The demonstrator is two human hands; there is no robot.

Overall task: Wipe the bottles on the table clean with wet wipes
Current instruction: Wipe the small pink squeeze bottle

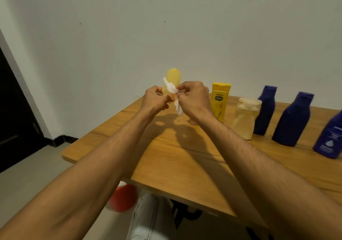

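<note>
A translucent yellow bottle [173,79] is raised above the far left part of the wooden table [181,158]. My left hand [156,99] grips its lower end, fingers curled round it. My right hand [192,99] pinches a white wet wipe [171,88] against the bottle's side; a strip of the wipe hangs down between my hands. On the table to the right stand a yellow lotion bottle [220,102], a cream-coloured bottle [245,118] and three dark blue bottles [265,110], [292,119], [330,137].
The table's left edge drops to a grey floor. A red object [123,197] lies under the table near my light trouser leg [148,219]. A dark door [16,121] is at far left, and a plain wall stands behind the table.
</note>
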